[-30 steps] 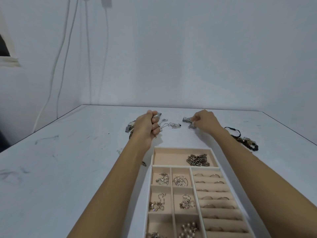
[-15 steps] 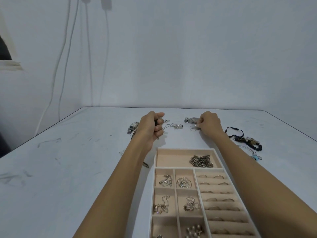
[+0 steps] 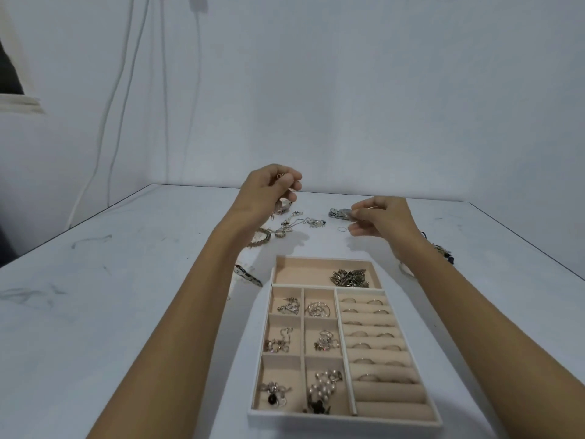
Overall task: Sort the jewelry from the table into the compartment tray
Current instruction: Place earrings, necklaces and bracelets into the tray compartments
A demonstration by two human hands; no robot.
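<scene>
Though partly full, tray with rings

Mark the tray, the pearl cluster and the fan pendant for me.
tray (image 3: 343,421): head view, near white rim.
pearl cluster (image 3: 323,388): head view, middle beads.
fan pendant (image 3: 317,224): head view, fan's centre.

No writing, label, brand or number can be read on the jewelry, the tray or the tabletop (the metal pieces are too small and blurred to show markings).
</scene>
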